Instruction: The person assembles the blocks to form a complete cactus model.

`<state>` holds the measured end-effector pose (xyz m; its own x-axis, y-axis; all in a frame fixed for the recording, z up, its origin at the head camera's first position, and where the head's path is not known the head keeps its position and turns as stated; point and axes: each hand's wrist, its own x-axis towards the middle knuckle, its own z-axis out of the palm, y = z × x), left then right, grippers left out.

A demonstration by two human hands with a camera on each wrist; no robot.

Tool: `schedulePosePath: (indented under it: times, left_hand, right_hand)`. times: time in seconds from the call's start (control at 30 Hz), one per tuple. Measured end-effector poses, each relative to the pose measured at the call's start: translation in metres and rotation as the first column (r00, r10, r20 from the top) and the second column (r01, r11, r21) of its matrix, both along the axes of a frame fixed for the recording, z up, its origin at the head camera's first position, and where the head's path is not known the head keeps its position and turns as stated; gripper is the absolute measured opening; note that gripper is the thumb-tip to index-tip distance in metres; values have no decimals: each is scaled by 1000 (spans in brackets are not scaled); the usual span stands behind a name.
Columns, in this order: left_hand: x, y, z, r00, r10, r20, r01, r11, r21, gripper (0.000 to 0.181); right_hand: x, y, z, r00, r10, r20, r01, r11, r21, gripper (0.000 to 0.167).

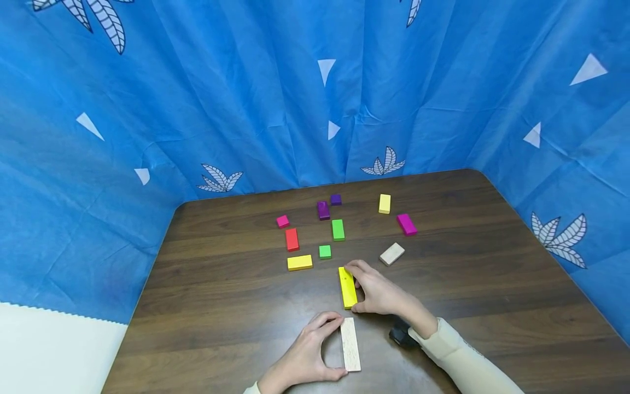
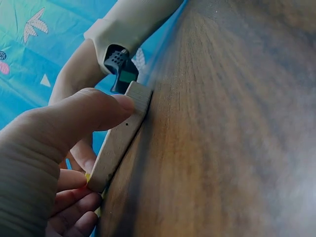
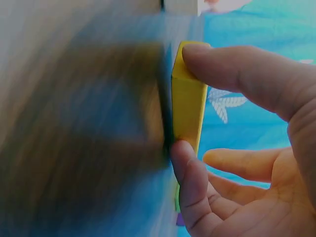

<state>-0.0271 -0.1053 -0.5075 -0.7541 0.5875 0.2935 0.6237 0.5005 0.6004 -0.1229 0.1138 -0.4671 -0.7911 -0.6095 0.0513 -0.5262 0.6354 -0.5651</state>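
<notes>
A long plain wooden block (image 1: 351, 345) lies on the table close to me. My left hand (image 1: 307, 353) pinches it by its two ends between thumb and fingers. In the left wrist view, the thumb presses on one end of that block (image 2: 118, 138). Just beyond it is a long yellow block (image 1: 347, 288), which my right hand (image 1: 383, 293) pinches by its ends. The right wrist view has the thumb on one end of this block (image 3: 189, 106) and a fingertip near the other. A small gap separates the two long blocks.
Farther back lie a yellow block (image 1: 299, 262), a red block (image 1: 292, 239), a small green block (image 1: 325, 252), a longer green one (image 1: 338, 230) and a purple block (image 1: 322, 210). A short wooden block (image 1: 392, 254) and a magenta block (image 1: 407, 224) lie right. A blue curtain (image 1: 305, 109) borders the table.
</notes>
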Motion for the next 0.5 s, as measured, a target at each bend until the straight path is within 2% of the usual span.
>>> schedulePosePath:
  times: [0.2, 0.33, 0.5]
  left_hand:
    - [-2, 0, -4, 996, -14, -86, 13, 1000, -9, 84]
    - [-2, 0, -5, 997, -11, -78, 10, 1000, -13, 85]
    - [-2, 0, -5, 996, -2, -90, 1, 1000, -5, 86]
  right_hand:
    - [5, -6, -2, 999, 32, -18, -32, 999, 30, 78]
    - [5, -6, -2, 998, 61, -20, -60, 997, 47, 75]
    - [4, -2, -1, 995, 104, 6, -104, 995, 6, 68]
